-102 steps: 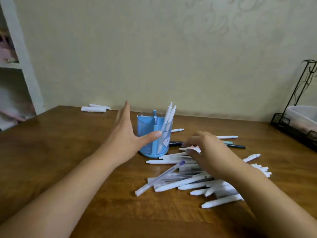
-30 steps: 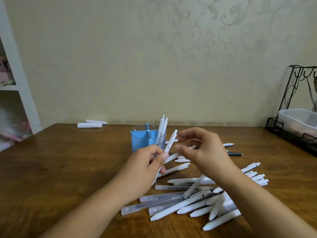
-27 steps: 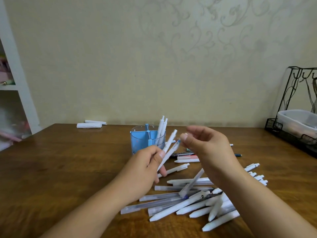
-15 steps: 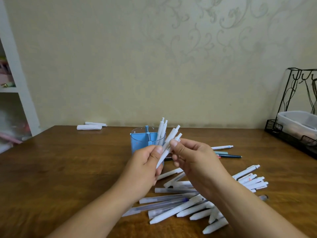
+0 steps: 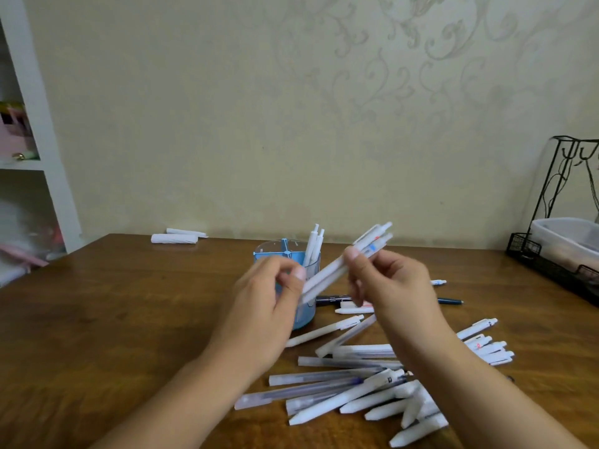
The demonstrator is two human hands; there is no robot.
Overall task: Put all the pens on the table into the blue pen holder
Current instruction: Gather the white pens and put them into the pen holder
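- Above the brown tabletop [image 5: 129, 319], two hands hold a small bunch of white pens [image 5: 343, 264] in the air, in front of the blue pen holder [image 5: 303, 314].
- The left hand [image 5: 265, 306] pinches the low end of the bunch between thumb and fingers.
- The right hand [image 5: 389, 286] pinches the bunch near its middle, thumb on top, fingers curled under.
- The bunch is tilted: its long side runs from low on the left to high on the right, and the clicker ends point up and to the right.
- It looks like two or three pens in the bunch, but they blur together, so the count is not sure.
- The blue pen holder stands upright on the tabletop, partly hidden behind the left hand.
- Two white pens in the holder [image 5: 312, 247] stand almost straight up, clicker ends on top, in a far part of the cup.
- A big pile of loose pens [image 5: 356, 384] lies flat on the tabletop, near the person, to the right of the holder. Most of them point left and right, some slanted.
- A dark pen [image 5: 449, 300] lies flat behind the right hand, pointing left and right.
- Two white rolls [image 5: 175, 237] lie at the far left of the tabletop, by the wall.
- A black wire rack [image 5: 551, 264] with a clear box stands at the far right.
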